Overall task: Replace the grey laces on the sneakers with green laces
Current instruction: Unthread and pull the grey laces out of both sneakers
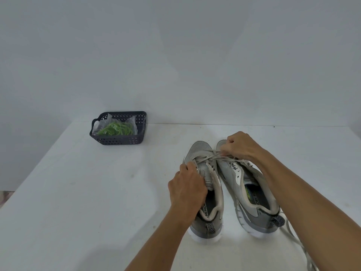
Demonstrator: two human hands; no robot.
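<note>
Both forearms reach in from six o'clock toward the pair of grey sneakers on the white table [78,192]. At five o'clock a loose grey lace [298,243] trails off the table edge beside the right sneaker [252,194], which looks already stripped: its eyelets show empty. The left sneaker [205,192] stands just beside it, toe pointing to twelve o'clock, and carries the grey lace being worked [210,155].

The left hand [186,187] is curled over the tongue and near eyelet row, gripping the upper to hold the shoe down. The right hand [237,146], above the toe of the right sneaker, is closed with thumb and fingers pinching the lace, which runs taut across to the left sneaker's eyelets.

The green laces [115,129] lie coiled in a clear bag inside a dark perforated basket [119,140], well apart at ten o'clock against the wall, untouched.

My reading is that unlacing the second shoe is the step in hand, with threading not yet begun. To do it well, pull the lace along the line of each eyelet, not sideways, one crossing at a time, keeping the left hand firm so the shoe does not slide or tip into its neighbour. Easing slack from the lower rows first should stop the lace tip snagging.
</note>
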